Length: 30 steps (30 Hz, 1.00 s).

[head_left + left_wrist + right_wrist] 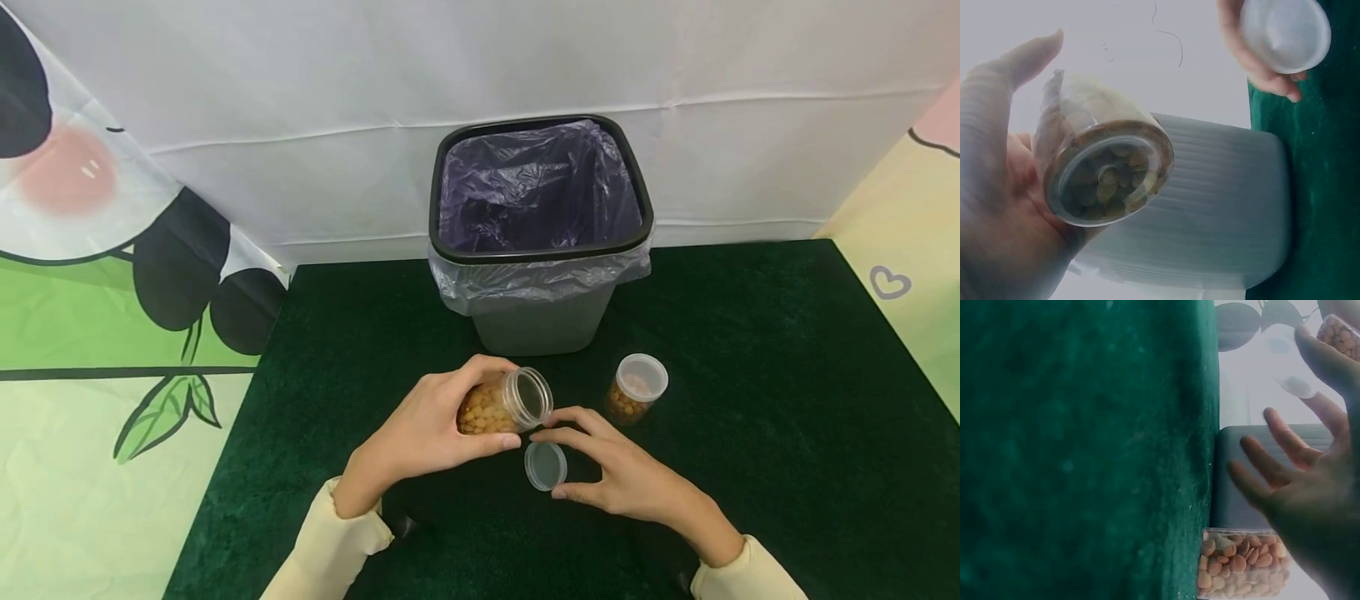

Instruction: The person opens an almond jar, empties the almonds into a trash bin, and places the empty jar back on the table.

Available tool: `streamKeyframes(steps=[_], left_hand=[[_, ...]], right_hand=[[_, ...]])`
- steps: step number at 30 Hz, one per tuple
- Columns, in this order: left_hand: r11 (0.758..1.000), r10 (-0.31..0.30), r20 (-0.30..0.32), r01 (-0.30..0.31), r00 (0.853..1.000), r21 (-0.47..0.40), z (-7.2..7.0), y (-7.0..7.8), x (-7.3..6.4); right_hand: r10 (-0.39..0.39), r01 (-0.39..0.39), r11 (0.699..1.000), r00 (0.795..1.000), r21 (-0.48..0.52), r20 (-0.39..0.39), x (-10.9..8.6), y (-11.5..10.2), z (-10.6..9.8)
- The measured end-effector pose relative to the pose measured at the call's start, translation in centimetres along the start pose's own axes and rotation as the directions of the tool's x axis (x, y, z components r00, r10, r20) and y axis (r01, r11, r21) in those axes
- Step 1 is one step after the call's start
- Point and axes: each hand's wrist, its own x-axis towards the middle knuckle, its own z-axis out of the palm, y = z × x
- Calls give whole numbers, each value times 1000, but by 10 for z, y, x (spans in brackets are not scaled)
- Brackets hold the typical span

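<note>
1 uncapped jar [486, 407]: in L hand [427, 429], tipped, mouth to R; tan pcs inside
L hand: fingers + thumb wrapped rd jar
R hand [618, 471]: thumb + fingertip pinch lid [546, 465] at rim, other fingers spread
Lid: translucent, held just off jar mouth
Capped jar [628, 404]: upright on tabletop [765, 375], beyond R hand, tan pcs inside
Bin [540, 325]: grey, black rim, purplish liner [536, 187], behind jars
</note>
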Motion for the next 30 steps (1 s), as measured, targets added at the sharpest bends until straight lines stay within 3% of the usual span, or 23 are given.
streamKeyframes(steps=[5,13,30], left_hand=[[999,8,-9,-8,1000,32,-9,4,1],[999,21,-36,-19,999,40,-22,9,4],[991,96,-108,-85,990,102,-51,25,17]], right_hand=[[-14,18,996,999,-82,47,2,6,1],[40,-30,996,991,-84,127,4,10,0],[69,-36,980,984,-195,165,6,10,-4]])
